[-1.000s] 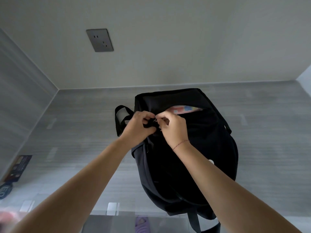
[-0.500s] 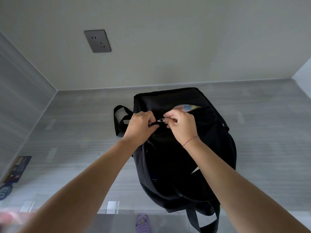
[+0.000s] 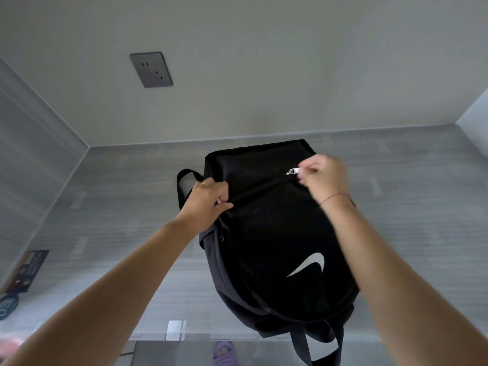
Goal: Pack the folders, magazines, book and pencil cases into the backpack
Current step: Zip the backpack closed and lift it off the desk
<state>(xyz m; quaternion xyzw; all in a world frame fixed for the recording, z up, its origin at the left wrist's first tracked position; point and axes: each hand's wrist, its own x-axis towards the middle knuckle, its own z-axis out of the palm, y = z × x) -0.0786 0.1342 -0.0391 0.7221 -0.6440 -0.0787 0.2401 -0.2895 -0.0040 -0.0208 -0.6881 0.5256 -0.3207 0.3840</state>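
Note:
A black backpack (image 3: 274,233) with a white swoosh logo lies on the grey desk (image 3: 118,207), its top end pointing toward the wall. My left hand (image 3: 207,200) pinches the fabric at the left end of the top zipper line. My right hand (image 3: 323,175) grips the silver zipper pull (image 3: 292,171) near the right end of that line and is blurred by motion. The zipper behind the pull looks shut, and no contents show. Folders, magazines, book and pencil cases are not visible anywhere.
A dark wall socket (image 3: 151,69) sits on the back wall. A dark printed card (image 3: 27,270) and a round dark item (image 3: 8,305) lie at the desk's left side. A purple slipper (image 3: 224,352) shows on the floor below the desk's front edge.
My right hand has pulled the zipper pull from beside my left hand to the right across the bag's top. The colourful contents that showed through the opening are now covered.

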